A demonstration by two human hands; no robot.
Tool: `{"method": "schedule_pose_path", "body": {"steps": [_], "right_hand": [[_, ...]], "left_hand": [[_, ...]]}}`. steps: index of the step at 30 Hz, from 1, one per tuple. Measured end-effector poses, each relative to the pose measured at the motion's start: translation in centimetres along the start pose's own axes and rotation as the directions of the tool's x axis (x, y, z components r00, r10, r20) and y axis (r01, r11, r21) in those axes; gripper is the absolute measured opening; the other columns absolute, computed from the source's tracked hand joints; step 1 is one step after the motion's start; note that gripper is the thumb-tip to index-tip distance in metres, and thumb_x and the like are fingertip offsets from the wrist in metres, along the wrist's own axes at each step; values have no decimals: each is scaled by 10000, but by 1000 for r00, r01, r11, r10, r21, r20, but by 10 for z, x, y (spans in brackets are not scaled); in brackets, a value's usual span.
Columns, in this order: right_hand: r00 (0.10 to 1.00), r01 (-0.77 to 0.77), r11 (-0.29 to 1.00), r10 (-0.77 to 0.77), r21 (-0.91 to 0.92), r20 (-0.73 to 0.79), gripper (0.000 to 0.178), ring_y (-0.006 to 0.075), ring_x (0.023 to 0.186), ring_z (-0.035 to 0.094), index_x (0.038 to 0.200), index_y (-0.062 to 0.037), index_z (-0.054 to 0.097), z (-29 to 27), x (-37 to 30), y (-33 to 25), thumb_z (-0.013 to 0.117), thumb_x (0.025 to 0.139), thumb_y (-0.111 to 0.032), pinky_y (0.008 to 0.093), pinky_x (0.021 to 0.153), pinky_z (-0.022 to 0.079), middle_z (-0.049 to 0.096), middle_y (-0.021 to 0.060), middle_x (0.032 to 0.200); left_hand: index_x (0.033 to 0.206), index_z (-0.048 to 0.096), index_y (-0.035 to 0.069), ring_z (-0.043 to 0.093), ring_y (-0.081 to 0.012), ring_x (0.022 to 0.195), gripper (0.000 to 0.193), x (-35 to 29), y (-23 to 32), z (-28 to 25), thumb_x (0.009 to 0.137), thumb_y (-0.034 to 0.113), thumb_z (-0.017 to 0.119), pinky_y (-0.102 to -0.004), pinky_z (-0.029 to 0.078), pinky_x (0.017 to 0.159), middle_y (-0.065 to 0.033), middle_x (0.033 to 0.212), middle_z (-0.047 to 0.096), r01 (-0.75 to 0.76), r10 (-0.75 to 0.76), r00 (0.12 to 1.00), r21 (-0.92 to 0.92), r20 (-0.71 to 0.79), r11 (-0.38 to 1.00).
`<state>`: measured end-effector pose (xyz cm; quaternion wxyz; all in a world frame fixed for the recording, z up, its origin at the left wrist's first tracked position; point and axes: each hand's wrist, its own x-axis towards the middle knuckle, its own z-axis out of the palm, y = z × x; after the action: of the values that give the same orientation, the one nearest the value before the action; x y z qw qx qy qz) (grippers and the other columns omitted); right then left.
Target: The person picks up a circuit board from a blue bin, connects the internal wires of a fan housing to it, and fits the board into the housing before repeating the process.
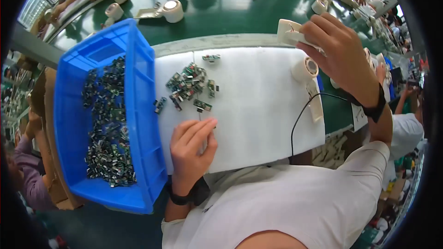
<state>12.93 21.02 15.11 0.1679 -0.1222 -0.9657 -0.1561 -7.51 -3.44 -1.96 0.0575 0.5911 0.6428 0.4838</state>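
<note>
My right hand (339,48) is raised at the right over the far edge of the white foam sheet (258,110). It grips a cream plastic housing (287,32) with a bit of thin wire showing on it. My left hand (191,150) is at the sheet's near left, thumb and fingers pinched together; what lies between the fingertips is too small to make out. Just beyond it is a loose pile of small green circuit boards (188,82), several lying apart around it. Below my right hand, a cream housing with a round end (304,69) rests on the sheet.
A blue plastic bin (145,124) full of small circuit boards stands left of the sheet. Beyond runs a green conveyor belt (217,11) carrying cream housings (173,11). A black cable (295,124) curves across the sheet's right side. Other people work around the belt.
</note>
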Motion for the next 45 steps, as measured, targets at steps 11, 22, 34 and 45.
{"method": "schedule_pose_path", "body": {"steps": [11,22,34,45], "right_hand": [[999,-38,915,34,403,17,274,191,803,595,1005,-98,738,48,-139,-140,808,740,-106,283,680,520,612,-17,837],[802,-553,610,575,568,163,318,147,582,559,1094,-121,772,51,-126,-135,837,784,-93,285,544,458,622,-6,695],[804,-451,490,585,746,102,196,141,539,579,1002,-86,797,67,-128,-134,824,810,-59,279,499,440,685,33,713],[787,-439,426,607,791,110,168,111,565,592,1007,-64,792,73,-124,-141,779,845,-23,263,512,444,695,50,728]], "left_hand": [[1124,754,19,660,-286,970,361,2,16,2,781,-90,718,-381,539,827,-102,1072,750,-57,34,993,211,112,976],[1060,701,-11,712,-277,928,261,13,51,8,815,-76,764,-344,561,805,-117,1001,743,58,-70,975,61,212,996],[1079,701,32,738,-286,873,335,6,69,37,772,-34,815,-355,591,775,-124,991,745,-22,276,801,-434,532,901],[1147,675,-15,755,-190,909,269,3,67,36,889,-32,750,-306,604,785,-118,1046,759,377,-156,883,-471,442,798]]}}
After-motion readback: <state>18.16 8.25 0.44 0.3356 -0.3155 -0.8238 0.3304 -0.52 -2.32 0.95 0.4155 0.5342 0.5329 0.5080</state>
